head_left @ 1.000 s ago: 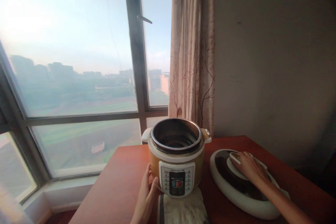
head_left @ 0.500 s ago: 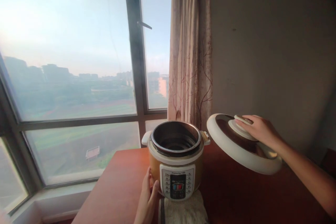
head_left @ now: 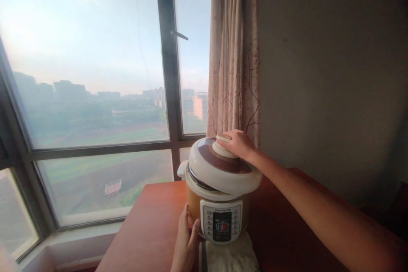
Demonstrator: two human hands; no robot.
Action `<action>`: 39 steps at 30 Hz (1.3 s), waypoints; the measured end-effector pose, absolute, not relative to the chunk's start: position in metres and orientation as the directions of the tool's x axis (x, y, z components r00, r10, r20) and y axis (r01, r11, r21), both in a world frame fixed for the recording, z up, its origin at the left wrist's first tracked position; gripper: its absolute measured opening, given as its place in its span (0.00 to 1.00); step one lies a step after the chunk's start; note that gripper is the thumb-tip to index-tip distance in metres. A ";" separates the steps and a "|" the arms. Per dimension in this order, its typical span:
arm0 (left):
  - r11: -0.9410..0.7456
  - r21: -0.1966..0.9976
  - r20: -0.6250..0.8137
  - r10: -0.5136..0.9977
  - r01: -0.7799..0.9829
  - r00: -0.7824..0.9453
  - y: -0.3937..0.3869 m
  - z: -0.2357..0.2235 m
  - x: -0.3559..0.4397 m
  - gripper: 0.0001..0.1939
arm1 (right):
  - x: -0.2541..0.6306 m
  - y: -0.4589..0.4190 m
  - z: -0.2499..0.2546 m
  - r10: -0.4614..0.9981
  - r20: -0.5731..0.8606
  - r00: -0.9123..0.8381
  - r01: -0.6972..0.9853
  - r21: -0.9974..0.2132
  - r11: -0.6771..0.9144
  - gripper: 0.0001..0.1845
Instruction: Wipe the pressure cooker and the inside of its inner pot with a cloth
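Observation:
A gold and white electric pressure cooker [head_left: 195, 204] stands on a table, its control panel facing me. Over its mouth is the white and brown lid [head_left: 204, 172], tilted so that its right side hangs lower and a dark gap shows at the left. My right hand [head_left: 237, 142] is closed around the knob on top of the lid. My left hand [head_left: 187, 238] rests against the cooker's lower left side, thumb and fingers apart along the body. A folded cloth [head_left: 228, 257] lies under the front of the cooker.
The reddish-brown table [head_left: 140, 229] reaches toward a large window [head_left: 95, 144] on the left. A patterned curtain [head_left: 234, 51] hangs behind the cooker, beside a grey wall [head_left: 318, 72].
My right hand has brought the lid leftward from beside the cooker to over its mouth, covering most of the opening. My left hand has stayed at the cooker's side.

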State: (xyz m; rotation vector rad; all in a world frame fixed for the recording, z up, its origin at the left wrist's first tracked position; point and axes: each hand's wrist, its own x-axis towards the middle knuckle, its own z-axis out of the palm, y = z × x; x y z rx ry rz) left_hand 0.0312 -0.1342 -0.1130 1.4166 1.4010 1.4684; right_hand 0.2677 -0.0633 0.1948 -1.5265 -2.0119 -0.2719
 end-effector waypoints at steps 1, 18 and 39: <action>-0.226 0.951 0.266 0.946 0.211 -0.184 -0.134 -0.113 0.031 0.44 | 0.259 -0.061 0.194 0.811 0.557 -0.181 0.930 -0.173 0.326 0.23; -0.266 0.949 0.293 0.941 0.167 -0.171 -0.134 -0.115 0.033 0.43 | 0.225 -0.034 0.176 0.861 0.472 -0.192 0.959 -0.096 0.267 0.26; -0.279 0.943 0.313 0.928 0.181 -0.201 -0.129 -0.127 0.031 0.42 | 0.233 -0.026 0.158 0.888 0.422 -0.181 0.942 -0.184 0.279 0.26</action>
